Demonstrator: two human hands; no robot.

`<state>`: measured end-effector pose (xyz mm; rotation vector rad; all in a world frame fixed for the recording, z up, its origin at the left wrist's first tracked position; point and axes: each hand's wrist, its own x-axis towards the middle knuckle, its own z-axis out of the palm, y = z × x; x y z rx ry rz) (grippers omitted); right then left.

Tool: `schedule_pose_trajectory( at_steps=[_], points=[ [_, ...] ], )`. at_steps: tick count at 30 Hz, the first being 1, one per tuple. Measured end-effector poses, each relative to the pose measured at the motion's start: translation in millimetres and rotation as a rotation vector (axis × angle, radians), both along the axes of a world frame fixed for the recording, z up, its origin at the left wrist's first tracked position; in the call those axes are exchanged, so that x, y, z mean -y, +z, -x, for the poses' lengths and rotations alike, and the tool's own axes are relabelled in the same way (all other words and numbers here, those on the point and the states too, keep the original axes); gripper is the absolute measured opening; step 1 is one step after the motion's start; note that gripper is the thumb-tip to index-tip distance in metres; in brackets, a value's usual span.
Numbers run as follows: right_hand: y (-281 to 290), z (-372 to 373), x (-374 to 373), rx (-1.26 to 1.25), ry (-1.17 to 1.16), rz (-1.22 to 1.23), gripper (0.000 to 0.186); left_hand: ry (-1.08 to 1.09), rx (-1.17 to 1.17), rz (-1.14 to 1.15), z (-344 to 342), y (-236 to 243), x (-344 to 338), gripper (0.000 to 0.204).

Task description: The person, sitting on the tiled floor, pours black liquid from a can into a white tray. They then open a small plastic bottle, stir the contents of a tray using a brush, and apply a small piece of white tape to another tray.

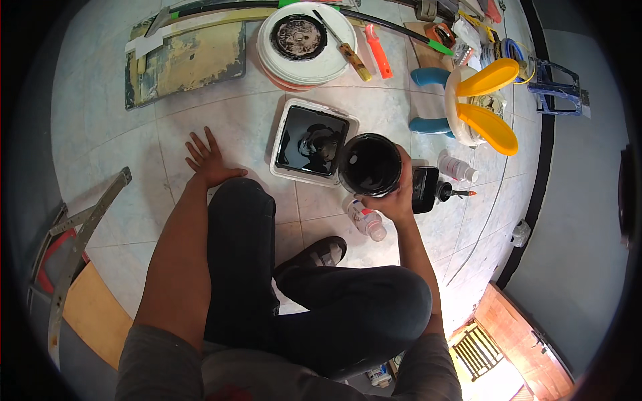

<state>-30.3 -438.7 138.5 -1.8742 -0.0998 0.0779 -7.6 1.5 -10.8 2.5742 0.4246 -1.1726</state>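
My right hand [394, 200] grips a round container of glossy black liquid [369, 160], held over the right edge of a square white tray [284, 120] with black liquid in it. Just beneath that hand a white plastic bottle [366, 220] lies on the tiles. My left hand [208, 160] rests on the floor beside my knee with its fingers spread, left of the tray. Right of the container are a black rectangular vessel [424, 197], another white bottle [458, 167] and a small black pot with a brush [444, 192].
Behind stand a stained white bucket [307, 63] with a brush on it, an orange scraper [378, 53] and a stained board [187, 60]. Yellow and teal pieces [481, 87] and a blue plastic object [555, 93] are at right; a metal ladder [83, 247] is at left.
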Motion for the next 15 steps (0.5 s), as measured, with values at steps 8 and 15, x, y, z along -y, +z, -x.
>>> schedule_pose_trajectory(
  at_steps=[8, 15],
  points=[
    [-7.7, 4.0, 5.6, 0.032, 0.005, 0.040, 0.111, 0.001, 0.049, -0.026, 5.3, -7.5, -2.2, 0.181],
    [-15.1, 6.1, 13.5, 0.122, 0.017, 0.095, 0.115, 0.003, 0.055, -0.047, 4.5, -4.4, 1.9, 0.182]
  ],
)
